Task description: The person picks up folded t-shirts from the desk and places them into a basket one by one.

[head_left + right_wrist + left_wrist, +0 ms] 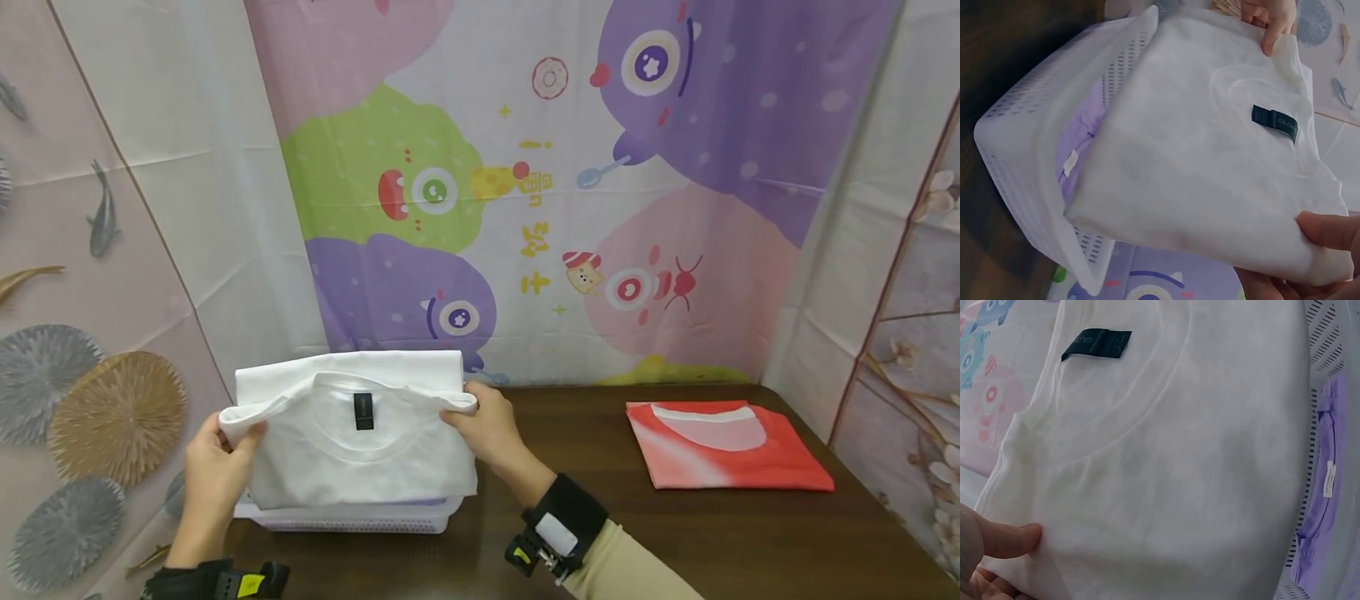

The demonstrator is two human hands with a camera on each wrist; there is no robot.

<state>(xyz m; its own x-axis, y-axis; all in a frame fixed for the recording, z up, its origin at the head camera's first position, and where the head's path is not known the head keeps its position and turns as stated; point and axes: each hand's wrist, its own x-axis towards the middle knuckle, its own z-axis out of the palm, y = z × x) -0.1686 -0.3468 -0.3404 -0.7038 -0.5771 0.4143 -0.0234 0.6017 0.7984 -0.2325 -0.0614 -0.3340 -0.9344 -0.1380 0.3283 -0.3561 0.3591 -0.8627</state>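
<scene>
A folded white T-shirt (360,450) with a dark neck label (363,411) hangs between both hands, over a white plastic basket (352,523). My left hand (217,471) pinches its upper left corner, thumb in front. The opposite corner is pinched by my right hand (487,425), its thumb on the front face in the right wrist view. Inside the basket lies a purple garment (1085,131) with a small white tag, partly covered by the shirt. Much of the basket is hidden behind the shirt in the head view.
A folded red and pink T-shirt (727,446) lies on the right part of the dark wooden table (555,533). Behind the table hangs a curtain (555,333) printed with cartoon monsters. Patterned panels stand at both sides.
</scene>
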